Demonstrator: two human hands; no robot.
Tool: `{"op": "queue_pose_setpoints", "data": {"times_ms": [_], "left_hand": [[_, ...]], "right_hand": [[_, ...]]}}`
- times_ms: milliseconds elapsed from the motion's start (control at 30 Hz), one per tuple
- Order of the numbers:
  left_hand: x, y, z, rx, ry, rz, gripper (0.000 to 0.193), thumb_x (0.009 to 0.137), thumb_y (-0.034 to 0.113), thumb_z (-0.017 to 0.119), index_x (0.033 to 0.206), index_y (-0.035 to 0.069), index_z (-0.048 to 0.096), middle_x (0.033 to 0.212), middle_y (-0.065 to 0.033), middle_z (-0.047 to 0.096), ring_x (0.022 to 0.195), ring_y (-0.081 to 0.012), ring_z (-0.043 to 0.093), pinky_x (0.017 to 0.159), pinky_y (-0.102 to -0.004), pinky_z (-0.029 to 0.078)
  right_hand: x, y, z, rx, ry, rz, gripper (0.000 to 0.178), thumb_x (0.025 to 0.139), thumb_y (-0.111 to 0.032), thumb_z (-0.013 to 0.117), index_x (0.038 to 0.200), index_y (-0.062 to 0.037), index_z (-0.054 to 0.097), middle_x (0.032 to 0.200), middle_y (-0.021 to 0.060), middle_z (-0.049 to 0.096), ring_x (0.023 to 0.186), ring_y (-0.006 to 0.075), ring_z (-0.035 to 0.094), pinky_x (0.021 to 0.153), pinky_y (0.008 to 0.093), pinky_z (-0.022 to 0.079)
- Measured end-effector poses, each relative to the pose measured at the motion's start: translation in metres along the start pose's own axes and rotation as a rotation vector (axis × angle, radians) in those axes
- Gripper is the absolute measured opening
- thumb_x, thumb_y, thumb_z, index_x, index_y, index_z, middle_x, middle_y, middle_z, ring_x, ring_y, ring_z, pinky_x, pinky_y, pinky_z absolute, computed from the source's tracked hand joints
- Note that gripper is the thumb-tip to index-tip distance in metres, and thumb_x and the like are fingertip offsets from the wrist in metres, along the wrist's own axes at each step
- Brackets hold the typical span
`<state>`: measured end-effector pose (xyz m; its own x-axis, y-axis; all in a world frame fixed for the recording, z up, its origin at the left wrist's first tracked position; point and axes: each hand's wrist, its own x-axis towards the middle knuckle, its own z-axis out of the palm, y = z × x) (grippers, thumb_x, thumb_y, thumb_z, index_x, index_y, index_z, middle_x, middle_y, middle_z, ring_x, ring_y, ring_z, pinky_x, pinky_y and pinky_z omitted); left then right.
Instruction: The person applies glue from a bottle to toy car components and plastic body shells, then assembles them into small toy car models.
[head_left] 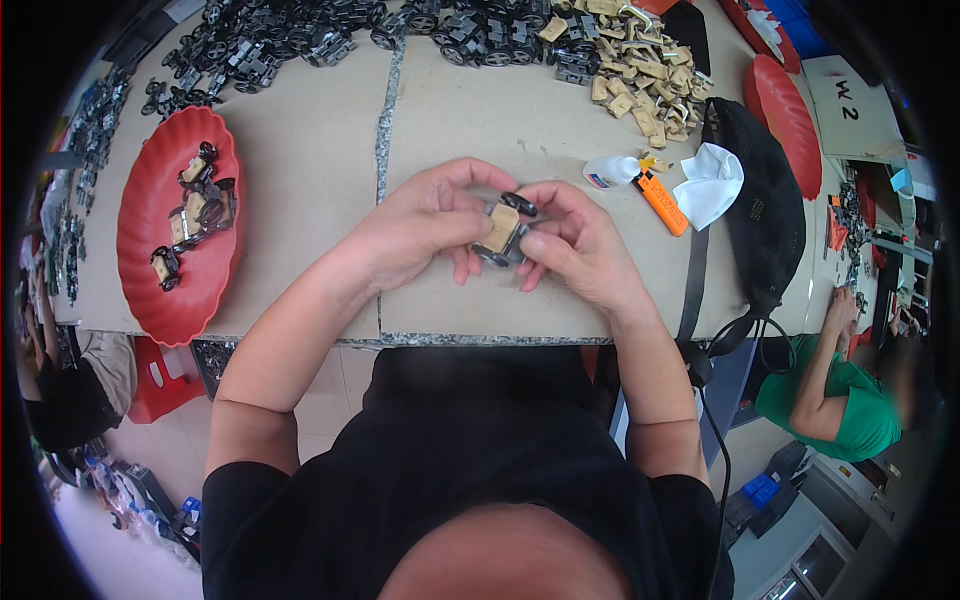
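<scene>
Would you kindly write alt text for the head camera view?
Both hands, left hand and right hand, hold a small toy car with a tan body and black wheels above a table. A red tray of finished cars sits left; piles of black and tan parts lie beyond.

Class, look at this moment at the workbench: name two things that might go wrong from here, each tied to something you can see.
1. Both hands, left hand and right hand, pinch the small toy car above the table; its black wheels could pop off or it might slip.
2. The glue bottle lies on its side near the white cloth and orange lighter; it may leak or get knocked.
</scene>
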<state>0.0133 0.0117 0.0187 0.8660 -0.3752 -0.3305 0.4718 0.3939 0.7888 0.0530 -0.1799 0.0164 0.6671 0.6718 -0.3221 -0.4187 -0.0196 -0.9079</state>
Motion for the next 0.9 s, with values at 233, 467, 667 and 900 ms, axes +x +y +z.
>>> {"op": "queue_pose_setpoints", "data": {"times_ms": [233,467,667,900], "left_hand": [[0.002,-0.003,-0.009,-0.336,-0.178,-0.188,0.039,0.079,0.003,0.042,0.117,-0.003,0.035,0.081,-0.0148,0.058,0.044,-0.0155,0.053,0.035,-0.0237,0.042],[-0.005,0.010,0.000,0.062,-0.082,-0.195,0.036,0.080,0.010,0.046,0.113,-0.001,0.041,0.085,-0.0126,0.056,0.053,-0.0148,0.054,0.040,-0.0222,0.043],[-0.007,0.004,-0.006,1.112,-0.011,0.640,0.038,0.066,0.008,0.063,0.102,0.006,0.051,0.085,-0.0053,0.055,0.072,-0.0142,0.053,0.057,-0.0267,0.044],[-0.006,-0.002,-0.004,1.115,-0.022,0.585,0.026,0.057,0.003,0.067,0.079,0.003,0.055,0.078,-0.0059,0.056,0.073,-0.0213,0.054,0.064,-0.0295,0.045]], "right_hand": [[0.002,-0.005,0.003,-0.393,-0.069,-0.492,0.047,0.061,-0.003,0.075,0.104,-0.0063,0.055,0.104,0.0042,0.045,0.078,0.0097,0.053,0.058,0.0196,0.045],[0.002,0.007,-0.007,-0.423,-0.142,-0.438,0.032,0.062,-0.001,0.074,0.088,-0.0013,0.057,0.096,0.0040,0.045,0.080,0.0088,0.049,0.063,0.0199,0.044],[0.001,0.005,-0.004,-0.472,0.002,-0.368,0.025,0.063,-0.005,0.073,0.082,-0.0040,0.056,0.088,0.0015,0.046,0.063,0.0045,0.049,0.053,0.0182,0.041],[0.002,0.005,-0.003,-0.492,-0.062,-0.347,0.024,0.063,-0.004,0.072,0.080,-0.0031,0.055,0.087,0.0007,0.047,0.063,0.0034,0.046,0.051,0.0168,0.037]]}}
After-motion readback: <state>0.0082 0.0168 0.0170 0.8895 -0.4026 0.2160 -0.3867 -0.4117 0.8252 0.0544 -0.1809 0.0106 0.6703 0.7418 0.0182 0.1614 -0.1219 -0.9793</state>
